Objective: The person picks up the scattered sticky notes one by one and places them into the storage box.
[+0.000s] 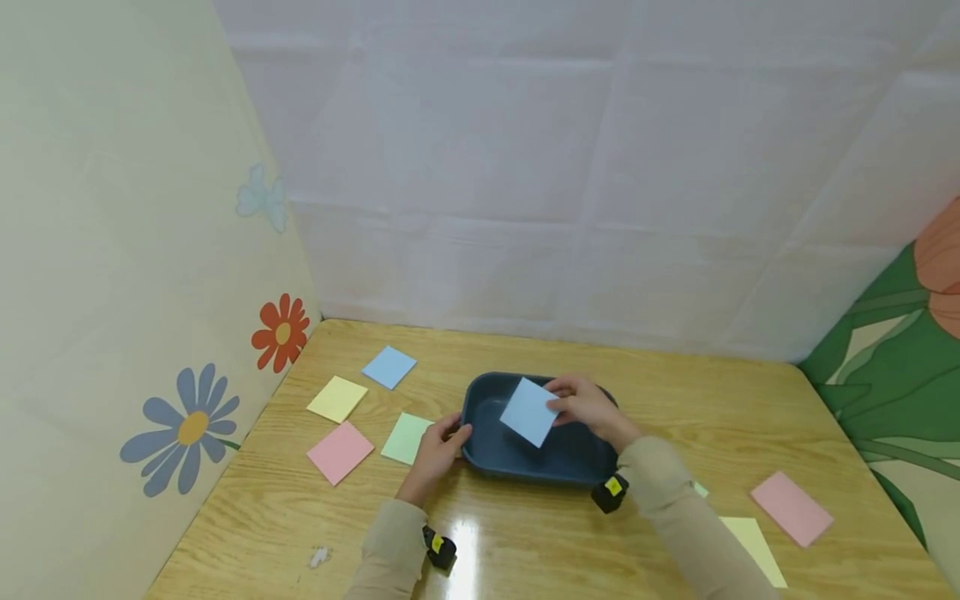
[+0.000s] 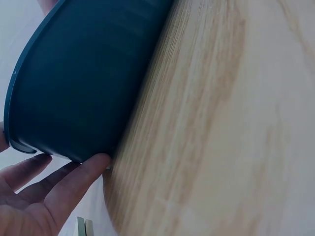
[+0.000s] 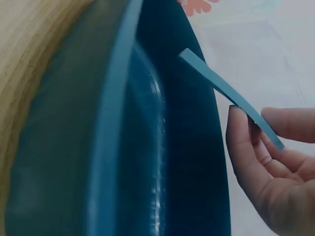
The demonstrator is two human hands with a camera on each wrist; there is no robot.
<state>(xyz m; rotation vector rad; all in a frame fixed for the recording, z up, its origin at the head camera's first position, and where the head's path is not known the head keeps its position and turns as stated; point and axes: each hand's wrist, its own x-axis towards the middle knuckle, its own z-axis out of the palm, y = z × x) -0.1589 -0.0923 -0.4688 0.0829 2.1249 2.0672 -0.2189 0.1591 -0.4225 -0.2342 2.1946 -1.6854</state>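
A dark blue plastic basin (image 1: 495,462) stands in the middle of the table. At its left end my left hand (image 1: 441,450) holds it, thumb at the rim and fingertips against the outer wall, as the left wrist view shows. My right hand (image 1: 588,406) pinches a pad of light blue sticky notes (image 1: 529,412) by one edge, thumb on one face and fingers on the other. The pad hangs tilted over the basin's opening. Seen edge-on in the right wrist view, the blue pad (image 3: 221,86) bends slightly.
On the left lie a blue pad (image 1: 389,367), a yellow pad (image 1: 337,399), a pink pad (image 1: 341,453) and a green pad (image 1: 403,438). At right are another pink pad (image 1: 792,509) and a yellow pad (image 1: 756,546), partly behind my right sleeve. A white cloth (image 1: 487,167) hangs behind the table.
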